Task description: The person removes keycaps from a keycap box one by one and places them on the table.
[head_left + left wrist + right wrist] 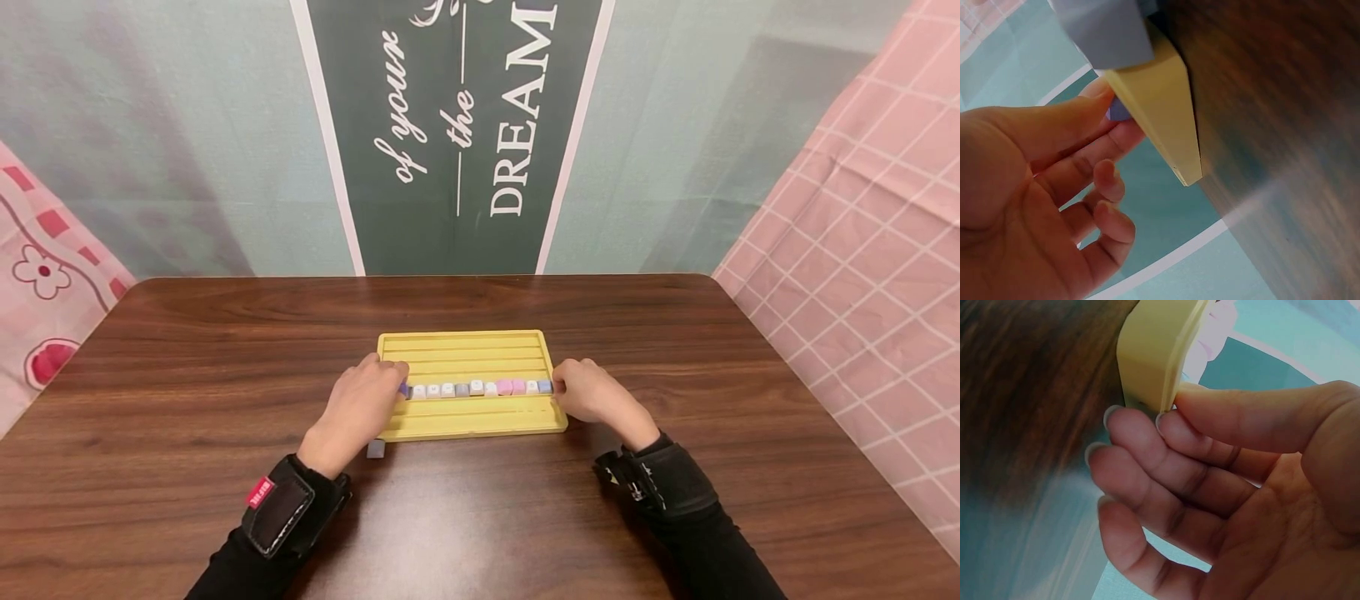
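Observation:
A yellow ribbed tray [471, 343] lies on the table, with a row of several small keycaps [447, 390] in white, grey, pink and blue across it. At the row's left end my left hand [363, 402] pinches a purple keycap [1119, 111] between thumb and forefinger, its other fingers loosely bent. My right hand [595, 393] is at the tray's right rim, beside the blue keycap [545, 387] ending the row. In the right wrist view its thumb and curled forefinger grip that rim [1175, 362].
A loose grey keycap [376, 449] sits on the table just off the tray's front left corner. The brown wooden table [480, 517] reaches back to a hanging green cloth [247, 150] with lettering. Pink checked cloth [862, 250] hangs at the right.

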Action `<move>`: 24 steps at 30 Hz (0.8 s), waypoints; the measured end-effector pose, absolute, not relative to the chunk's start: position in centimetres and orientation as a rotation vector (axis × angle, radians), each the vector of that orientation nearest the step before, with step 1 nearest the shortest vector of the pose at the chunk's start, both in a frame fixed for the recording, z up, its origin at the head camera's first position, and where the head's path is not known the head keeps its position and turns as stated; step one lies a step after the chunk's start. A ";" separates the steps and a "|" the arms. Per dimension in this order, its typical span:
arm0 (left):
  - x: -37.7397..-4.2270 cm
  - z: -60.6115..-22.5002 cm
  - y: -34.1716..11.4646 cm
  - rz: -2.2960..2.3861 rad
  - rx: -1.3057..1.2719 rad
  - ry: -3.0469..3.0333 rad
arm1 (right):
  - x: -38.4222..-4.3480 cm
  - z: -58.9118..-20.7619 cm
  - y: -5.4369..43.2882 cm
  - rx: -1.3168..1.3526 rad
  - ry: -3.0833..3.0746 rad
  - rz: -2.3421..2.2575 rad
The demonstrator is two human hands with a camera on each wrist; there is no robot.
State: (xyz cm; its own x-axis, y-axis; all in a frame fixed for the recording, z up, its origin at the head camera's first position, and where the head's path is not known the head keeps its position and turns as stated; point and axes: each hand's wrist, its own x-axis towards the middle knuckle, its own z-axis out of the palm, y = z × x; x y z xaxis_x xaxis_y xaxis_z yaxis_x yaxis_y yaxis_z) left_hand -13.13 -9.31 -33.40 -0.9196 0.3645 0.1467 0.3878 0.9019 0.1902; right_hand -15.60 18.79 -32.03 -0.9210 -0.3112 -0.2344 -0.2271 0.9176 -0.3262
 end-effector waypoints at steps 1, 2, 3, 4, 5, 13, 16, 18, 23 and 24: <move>-13.1 -33.4 -9.3 -0.320 -0.587 -2.959 | -15.6 -32.0 18.8 -0.401 2.796 -0.428; -13.1 -33.3 -9.3 -0.308 -0.589 -2.959 | -15.6 -32.0 18.8 -0.400 2.796 -0.428; -13.0 -33.3 -9.2 -0.295 -0.590 -2.961 | -15.6 -32.0 18.8 -0.399 2.797 -0.429; -13.0 -33.2 -9.2 -0.279 -0.590 -2.960 | -15.6 -32.0 18.8 -0.399 2.796 -0.431; -13.0 -33.2 -9.2 -0.265 -0.589 -2.960 | -15.6 -32.0 18.8 -0.399 2.795 -0.432; -12.4 -32.5 -9.0 -0.209 -0.580 -2.967 | -15.6 -32.0 18.8 -0.397 2.795 -0.432; -12.1 -32.2 -8.9 -0.198 -0.576 -2.978 | -15.6 -32.0 18.8 -0.399 2.794 -0.433; -11.9 -31.8 -8.8 -0.186 -0.584 -2.980 | -15.7 -32.0 18.8 -0.399 2.794 -0.432; -11.2 -31.1 -8.8 -0.177 -0.642 -2.981 | -15.7 -32.1 18.8 -0.398 2.797 -0.422; -11.1 -31.1 -8.8 -0.189 -0.657 -2.987 | -15.7 -32.1 18.8 -0.397 2.796 -0.422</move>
State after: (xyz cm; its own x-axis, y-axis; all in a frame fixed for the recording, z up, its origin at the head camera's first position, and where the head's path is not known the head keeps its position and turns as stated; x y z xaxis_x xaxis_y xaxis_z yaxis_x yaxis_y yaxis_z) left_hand -11.08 -8.76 -31.06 -0.9053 0.4124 0.1019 0.4219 0.9007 0.1036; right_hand -15.71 18.80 -32.07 -0.9215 -0.3083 -0.2361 -0.2250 0.9194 -0.3225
